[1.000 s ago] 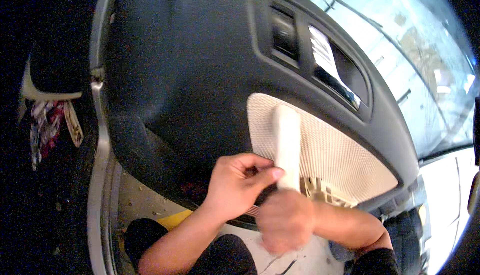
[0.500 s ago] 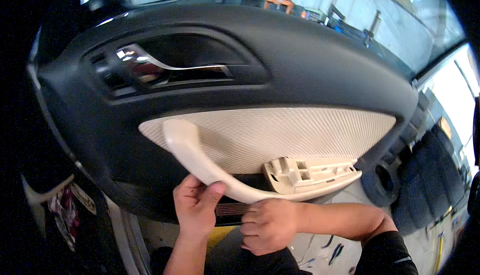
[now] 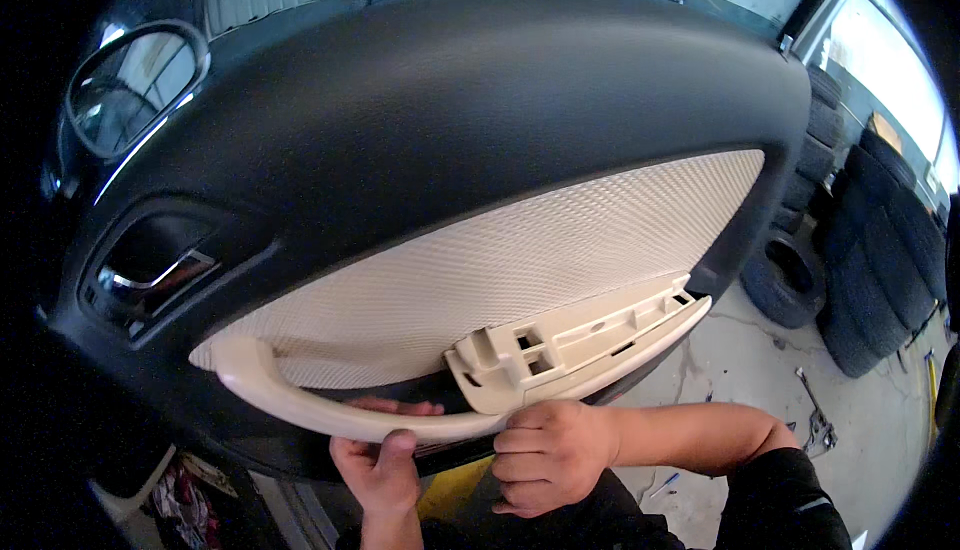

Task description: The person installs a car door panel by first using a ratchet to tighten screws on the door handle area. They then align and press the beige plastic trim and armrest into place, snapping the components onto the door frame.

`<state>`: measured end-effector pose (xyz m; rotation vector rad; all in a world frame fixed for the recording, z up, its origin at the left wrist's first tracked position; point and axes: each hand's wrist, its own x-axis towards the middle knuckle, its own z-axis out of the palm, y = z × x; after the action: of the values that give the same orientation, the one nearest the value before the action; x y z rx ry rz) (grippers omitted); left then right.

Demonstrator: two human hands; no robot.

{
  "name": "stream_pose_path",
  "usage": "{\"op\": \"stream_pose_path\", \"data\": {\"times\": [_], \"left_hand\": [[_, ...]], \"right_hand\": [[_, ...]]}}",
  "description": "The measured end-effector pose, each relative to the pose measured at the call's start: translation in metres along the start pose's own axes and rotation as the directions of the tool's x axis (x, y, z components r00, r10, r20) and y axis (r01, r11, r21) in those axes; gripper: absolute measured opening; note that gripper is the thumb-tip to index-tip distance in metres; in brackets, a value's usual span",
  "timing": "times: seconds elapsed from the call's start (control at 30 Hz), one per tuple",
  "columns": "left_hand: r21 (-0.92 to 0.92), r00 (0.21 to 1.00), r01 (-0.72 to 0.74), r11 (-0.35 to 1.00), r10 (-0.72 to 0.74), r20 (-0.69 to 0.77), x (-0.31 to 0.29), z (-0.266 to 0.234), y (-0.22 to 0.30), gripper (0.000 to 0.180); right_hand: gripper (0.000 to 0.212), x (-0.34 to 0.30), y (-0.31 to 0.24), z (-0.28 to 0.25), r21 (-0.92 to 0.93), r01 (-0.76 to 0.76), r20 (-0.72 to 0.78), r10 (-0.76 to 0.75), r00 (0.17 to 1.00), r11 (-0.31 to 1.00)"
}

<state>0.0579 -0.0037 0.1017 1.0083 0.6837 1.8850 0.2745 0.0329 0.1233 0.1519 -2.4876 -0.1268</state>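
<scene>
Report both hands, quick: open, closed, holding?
Left hand: closed around the beige door handle.
Right hand: closed in a fist at the handle; whether it holds anything cannot be told.

Door panel (image 3: pixel 520 80): black. Insert (image 3: pixel 500 250): beige, fine diamond/ribbed weave pattern. Pull handle (image 3: pixel 290 400): plain cream. Slotted bezel (image 3: pixel 600 342): plain beige. Release lever (image 3: pixel 150 284): silver. Sleeve (image 3: pixel 785 510): black. Tyres (image 3: pixel 880 260): black. Floor (image 3: pixel 735 375): grey, darker blotches.
</scene>
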Motion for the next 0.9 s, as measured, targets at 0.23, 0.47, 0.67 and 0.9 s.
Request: {"op": "stream_pose_path", "data": {"times": [0.23,0.47,0.67,0.9], "left_hand": [[-0.006,1.0,0.018,1.0,-0.019,-0.011,0.001,0.008,-0.002,0.048],[-0.039,0.997,0.066,0.997,-0.064,0.053,-0.002,0.005,-0.004,0.042],[-0.037,0.97,0.228,0.973,-0.224,0.091,-0.016,-0.007,-0.02,0.037],[-0.187,0.979,0.163,0.969,-0.135,0.156,-0.021,-0.025,-0.025,0.05]], "right_hand": [[0.044,-0.095,-0.041,-0.047,-0.557,-0.721,-0.461,0.569,0.681,0.412],[0.062,-0.129,-0.051,-0.088,-0.542,-0.833,-0.577,0.671,0.465,0.111],[0.06,-0.121,-0.037,-0.1,-0.502,-0.855,-0.584,0.68,0.443,0.126],[0.056,-0.139,-0.035,-0.106,-0.52,-0.822,-0.542,0.653,0.529,0.233]]}}
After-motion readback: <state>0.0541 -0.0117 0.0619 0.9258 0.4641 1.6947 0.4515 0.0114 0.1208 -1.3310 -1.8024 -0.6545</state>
